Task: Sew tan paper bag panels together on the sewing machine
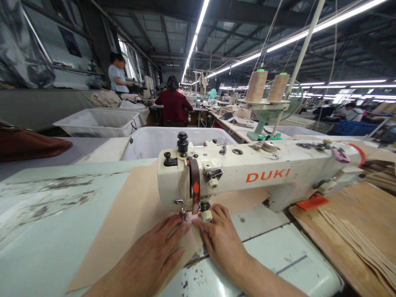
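Observation:
A large beige fabric piece (123,231) lies under the head of a white sewing machine (229,169) and spreads left over the pale green table. My left hand (157,249) rests flat on it, fingers stretched out and their tips beside the presser foot (185,215). From the other side, my right hand (221,237) grips the fabric's right edge close to the foot, index finger on top and thumb at the edge. Its other fingers reach forward behind the white knob (206,215). The needle point and the stitching are hidden.
Thread cones (256,86) stand behind the machine, with a green fan (286,97) nearby. White bins (99,123) sit beyond the table. At right, a wooden board (365,206) bears fabric strips (355,239) and an orange piece (312,202). A person in dark red (173,103) sits ahead.

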Demonstrator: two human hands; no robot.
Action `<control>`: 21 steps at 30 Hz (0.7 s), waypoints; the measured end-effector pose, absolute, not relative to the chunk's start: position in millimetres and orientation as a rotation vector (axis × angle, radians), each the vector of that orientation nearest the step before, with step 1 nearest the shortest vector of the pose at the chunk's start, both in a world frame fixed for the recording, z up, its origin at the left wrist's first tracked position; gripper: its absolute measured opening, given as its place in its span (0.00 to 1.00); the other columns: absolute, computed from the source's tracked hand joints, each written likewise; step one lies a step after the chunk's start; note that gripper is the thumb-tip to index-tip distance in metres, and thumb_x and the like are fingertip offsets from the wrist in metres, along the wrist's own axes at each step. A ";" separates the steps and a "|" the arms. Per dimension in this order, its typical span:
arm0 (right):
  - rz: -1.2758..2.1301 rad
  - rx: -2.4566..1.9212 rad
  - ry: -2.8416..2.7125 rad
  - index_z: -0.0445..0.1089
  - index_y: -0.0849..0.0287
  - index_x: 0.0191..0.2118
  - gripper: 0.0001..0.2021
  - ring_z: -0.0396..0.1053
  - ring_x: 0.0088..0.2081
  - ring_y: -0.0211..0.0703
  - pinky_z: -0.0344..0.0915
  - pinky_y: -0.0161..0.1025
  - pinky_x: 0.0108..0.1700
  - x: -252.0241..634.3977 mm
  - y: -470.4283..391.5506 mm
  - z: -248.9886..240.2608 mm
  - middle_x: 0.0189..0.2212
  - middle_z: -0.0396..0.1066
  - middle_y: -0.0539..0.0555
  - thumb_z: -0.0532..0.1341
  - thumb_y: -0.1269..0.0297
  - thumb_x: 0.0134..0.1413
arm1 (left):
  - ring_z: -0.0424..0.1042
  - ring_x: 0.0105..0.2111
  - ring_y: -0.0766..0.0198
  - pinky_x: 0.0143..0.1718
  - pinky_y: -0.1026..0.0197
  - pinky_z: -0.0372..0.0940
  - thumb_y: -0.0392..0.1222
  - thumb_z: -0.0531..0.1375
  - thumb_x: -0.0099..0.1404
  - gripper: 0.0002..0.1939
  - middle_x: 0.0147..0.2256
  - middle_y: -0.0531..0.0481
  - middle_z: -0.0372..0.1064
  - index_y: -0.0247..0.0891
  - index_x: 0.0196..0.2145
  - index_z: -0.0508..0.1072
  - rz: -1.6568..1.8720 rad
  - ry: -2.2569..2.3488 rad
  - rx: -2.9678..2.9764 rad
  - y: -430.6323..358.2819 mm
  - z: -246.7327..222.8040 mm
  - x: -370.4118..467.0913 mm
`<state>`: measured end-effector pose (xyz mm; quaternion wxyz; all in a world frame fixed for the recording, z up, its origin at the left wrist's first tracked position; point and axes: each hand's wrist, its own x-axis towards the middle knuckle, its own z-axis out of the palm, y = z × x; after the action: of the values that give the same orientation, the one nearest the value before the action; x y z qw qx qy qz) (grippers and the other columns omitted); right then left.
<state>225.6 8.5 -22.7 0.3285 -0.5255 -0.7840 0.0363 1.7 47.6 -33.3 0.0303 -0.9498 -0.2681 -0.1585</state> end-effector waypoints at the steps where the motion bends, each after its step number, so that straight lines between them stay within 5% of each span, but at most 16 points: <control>1: 0.090 -1.389 -2.061 0.75 0.55 0.37 0.13 0.61 0.47 0.47 0.56 0.46 0.55 225.7 9.0 -22.2 0.40 0.71 0.50 0.63 0.82 0.52 | 0.59 0.61 0.53 0.59 0.49 0.63 0.40 0.55 0.72 0.26 0.63 0.48 0.56 0.43 0.66 0.56 -0.495 -0.837 -2.938 48.0 -33.0 2.5; 16: 0.076 -1.460 -2.128 0.73 0.59 0.37 0.11 0.63 0.45 0.45 0.59 0.42 0.50 232.1 14.1 -19.8 0.41 0.70 0.51 0.61 0.82 0.53 | 0.58 0.59 0.49 0.58 0.44 0.63 0.46 0.55 0.73 0.28 0.60 0.46 0.58 0.45 0.67 0.54 -0.455 -0.908 -2.970 48.8 -29.6 4.4; 21: -0.037 -1.423 -2.345 0.71 0.61 0.33 0.06 0.66 0.44 0.46 0.62 0.41 0.48 237.2 58.9 -3.6 0.38 0.71 0.55 0.59 0.73 0.61 | 0.58 0.59 0.50 0.59 0.46 0.61 0.48 0.53 0.74 0.26 0.59 0.43 0.58 0.42 0.66 0.57 -0.400 -0.909 -3.008 48.7 -23.6 7.9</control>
<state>237.2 58.9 -3.6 0.1978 -0.5083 -0.8380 -0.0131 7.9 48.7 -23.6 -0.0128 -0.9495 -0.2869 -0.1262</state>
